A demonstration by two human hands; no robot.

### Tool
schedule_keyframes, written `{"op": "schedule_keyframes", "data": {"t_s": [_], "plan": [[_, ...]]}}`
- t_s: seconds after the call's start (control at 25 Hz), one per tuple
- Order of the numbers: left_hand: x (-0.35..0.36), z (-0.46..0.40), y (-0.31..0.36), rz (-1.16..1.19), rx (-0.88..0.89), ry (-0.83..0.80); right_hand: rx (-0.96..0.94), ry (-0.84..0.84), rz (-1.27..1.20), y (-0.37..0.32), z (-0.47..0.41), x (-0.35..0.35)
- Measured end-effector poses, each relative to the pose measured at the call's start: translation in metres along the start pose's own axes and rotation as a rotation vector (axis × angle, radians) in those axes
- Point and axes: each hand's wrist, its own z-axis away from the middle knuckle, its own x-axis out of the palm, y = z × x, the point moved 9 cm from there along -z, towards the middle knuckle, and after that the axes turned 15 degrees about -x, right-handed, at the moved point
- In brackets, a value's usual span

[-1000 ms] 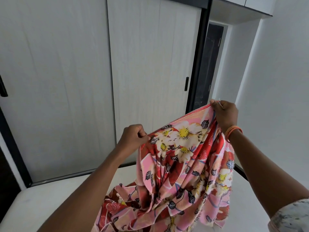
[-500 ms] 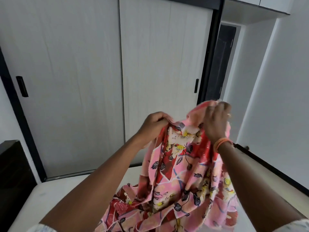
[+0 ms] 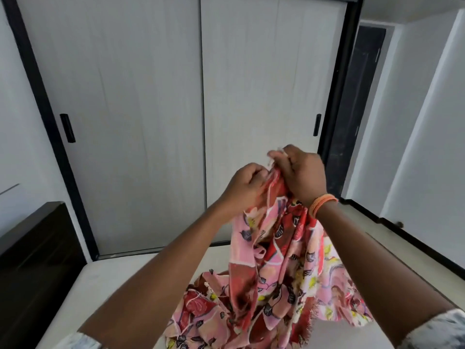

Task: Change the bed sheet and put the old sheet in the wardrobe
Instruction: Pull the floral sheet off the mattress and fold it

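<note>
Both hands, left hand [image 3: 247,183] and right hand [image 3: 303,173], pinch the floral sheet [image 3: 276,268] top edge, fingers curled, held close together.

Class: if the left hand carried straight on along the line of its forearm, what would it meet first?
Most likely the right hand, just ahead of the left hand over the gathered floral sheet. Past that, the wardrobe door, though depth is unclear.

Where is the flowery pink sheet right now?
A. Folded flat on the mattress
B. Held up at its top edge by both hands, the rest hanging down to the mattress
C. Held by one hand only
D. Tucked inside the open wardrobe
B: the left hand and right hand both pinch the top of the sheet, which hangs down onto the mattress.
</note>
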Motion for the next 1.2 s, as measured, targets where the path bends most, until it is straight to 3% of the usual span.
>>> {"op": "schedule_keyframes", "data": {"t_s": [0.12,0.24,0.4,0.64,0.76,0.84,0.96,1.0,1.08,1.2], "plan": [[0.004,0.022,-0.030,-0.149,0.086,0.055,0.216,0.122,-0.034,0.028,-0.009,-0.016],[0.000,0.032,-0.077,-0.416,0.090,0.181,0.291,0.168,-0.025,0.045,-0.015,-0.027],[-0.048,0.042,-0.154,-0.393,-0.164,0.493,0.353,0.161,0.053,0.063,-0.018,-0.036],[-0.113,0.084,-0.244,-0.495,-0.504,0.686,0.533,0.191,0.074,0.100,-0.011,-0.047],[-0.116,0.101,-0.290,-0.702,-0.626,0.499,0.575,0.183,0.073,0.109,-0.009,-0.042],[-0.110,0.112,-0.331,-0.653,-0.807,0.306,0.581,0.168,0.073,0.109,-0.009,-0.038],[-0.084,0.144,-0.368,-0.174,-1.178,0.030,0.561,0.128,0.088,0.101,-0.010,-0.028],[-0.070,0.151,-0.365,-0.046,-1.227,-0.087,0.560,0.127,0.078,0.098,-0.010,-0.026],[-0.052,0.156,-0.349,0.153,-1.202,-0.259,0.562,0.136,0.068,0.097,-0.012,-0.023],[-0.044,0.158,-0.324,0.406,-1.111,-0.369,0.575,0.135,0.080,0.107,-0.012,-0.024]]}}
